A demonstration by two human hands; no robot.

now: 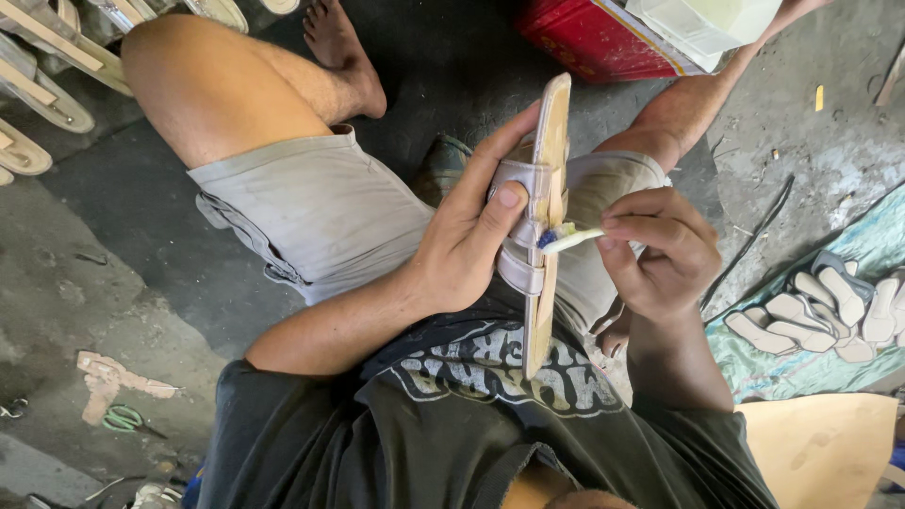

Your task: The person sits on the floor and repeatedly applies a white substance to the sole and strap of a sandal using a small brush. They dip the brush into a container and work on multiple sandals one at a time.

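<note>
Sandal [544, 226], flat and strapped, clamped in left hand [464, 247]; right hand [660, 250] grip pinches brush [570, 238].

— What colours sit under the left thumb?
— A pale lilac strap [521, 221] on a tan flat sandal sole [545, 236].
— Between the right fingertips?
— A white brush handle [573, 238], its bristle tip blue.

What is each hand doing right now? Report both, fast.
Left hand: closed around the sandal, held on edge, thumb pressed on its strap.
Right hand: closed, pinching a small brush whose tip touches the sandal's strap.
</note>
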